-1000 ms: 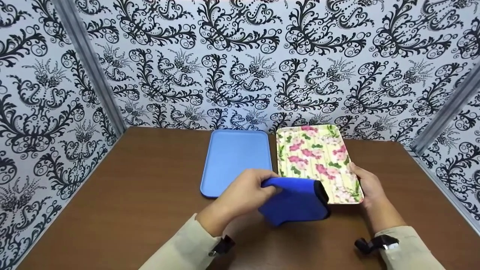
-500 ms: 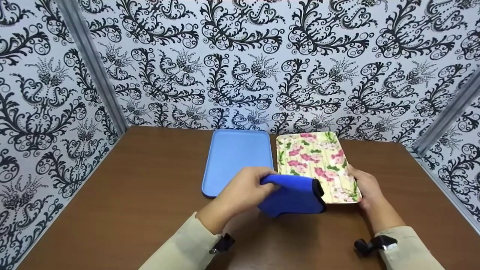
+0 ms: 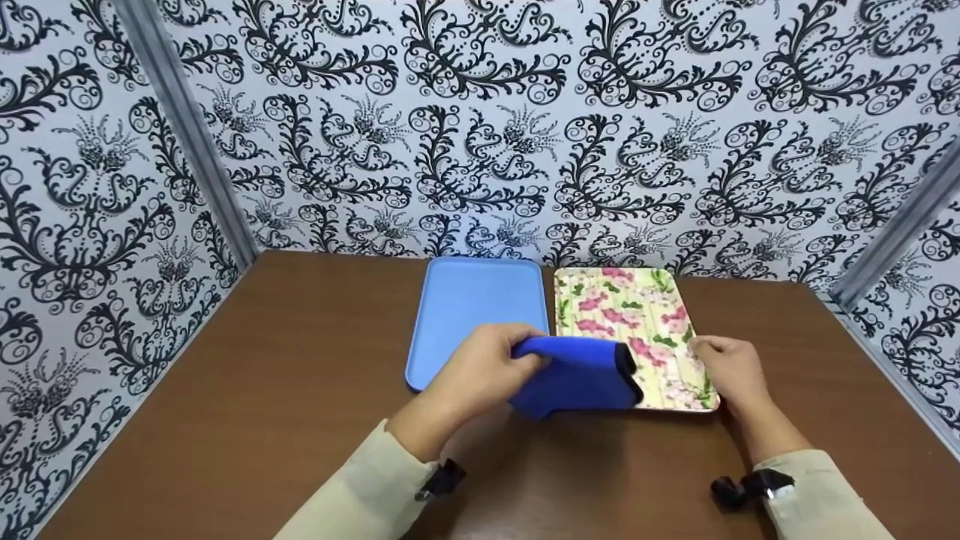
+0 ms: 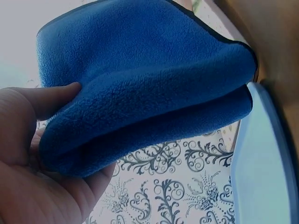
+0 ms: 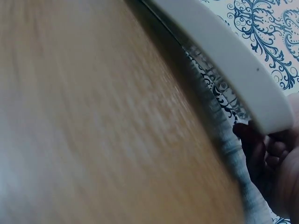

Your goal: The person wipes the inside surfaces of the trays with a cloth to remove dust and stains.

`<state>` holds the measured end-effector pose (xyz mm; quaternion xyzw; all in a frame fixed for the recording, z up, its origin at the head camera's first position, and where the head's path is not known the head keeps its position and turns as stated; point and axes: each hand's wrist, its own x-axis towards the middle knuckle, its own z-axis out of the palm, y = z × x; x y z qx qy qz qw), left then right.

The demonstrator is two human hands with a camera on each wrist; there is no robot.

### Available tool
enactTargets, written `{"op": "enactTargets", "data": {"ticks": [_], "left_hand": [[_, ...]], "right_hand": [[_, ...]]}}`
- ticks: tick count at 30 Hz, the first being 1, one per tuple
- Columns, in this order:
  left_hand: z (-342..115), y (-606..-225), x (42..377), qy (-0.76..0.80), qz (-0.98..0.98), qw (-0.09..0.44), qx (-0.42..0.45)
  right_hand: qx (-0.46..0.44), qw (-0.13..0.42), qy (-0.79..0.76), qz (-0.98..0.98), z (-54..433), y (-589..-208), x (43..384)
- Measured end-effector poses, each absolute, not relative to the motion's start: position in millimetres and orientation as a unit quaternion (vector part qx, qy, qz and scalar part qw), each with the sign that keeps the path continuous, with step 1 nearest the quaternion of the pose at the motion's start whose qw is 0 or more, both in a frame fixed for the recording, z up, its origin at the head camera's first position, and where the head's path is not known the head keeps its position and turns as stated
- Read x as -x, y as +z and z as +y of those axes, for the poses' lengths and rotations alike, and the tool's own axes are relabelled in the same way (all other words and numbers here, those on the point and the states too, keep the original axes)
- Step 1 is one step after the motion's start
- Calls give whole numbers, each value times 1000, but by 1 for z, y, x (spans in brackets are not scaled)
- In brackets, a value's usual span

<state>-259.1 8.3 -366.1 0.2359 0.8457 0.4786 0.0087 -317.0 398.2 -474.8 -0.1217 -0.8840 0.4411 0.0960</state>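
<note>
My left hand (image 3: 480, 375) pinches a folded blue cloth (image 3: 574, 375) with dark edging, thumb on one side and fingers on the other. In the left wrist view the cloth (image 4: 145, 70) looks fleecy, its fold by the thumb. It hangs in front of the floral tray's near left part and hides it. The floral tray (image 3: 622, 315), yellow with pink flowers, is gripped by my right hand (image 3: 735, 371) at its right edge, thumb on top. In the right wrist view its pale rim (image 5: 233, 65) stands above the table, with fingers (image 5: 254, 140) curled beneath.
A plain blue tray (image 3: 480, 307) lies left of the floral tray, a narrow gap between them. Both are on a brown table (image 3: 300, 420). Behind it rises a wall (image 3: 480, 135) with a black scroll pattern, and side panels flank the table.
The far end of the floral tray has come down and toward me. My left hand and the cloth have shifted slightly away and to the left. My right hand stays at the tray's edge.
</note>
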Motion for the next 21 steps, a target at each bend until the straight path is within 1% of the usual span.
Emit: {"op": "enactTargets", "data": {"ticks": [4,7,13,19,21], "left_hand": [[-4,-359,264,486,846,-13,-218],[-18,-357,270,477,854,-46,-204],[-53,-358,292,440,878,-121,-145],[-105,-362,317,392,905,-147,-76],[-119,-365,324,368,913,-161,-70]], "right_hand": [[107,83,398,-907,402,-475,316],[100,79,376,-918,406,-476,315],[78,106,340,-931,408,-481,314],[76,114,332,-933,406,-483,315],[77,113,336,-932,405,-482,316]]}}
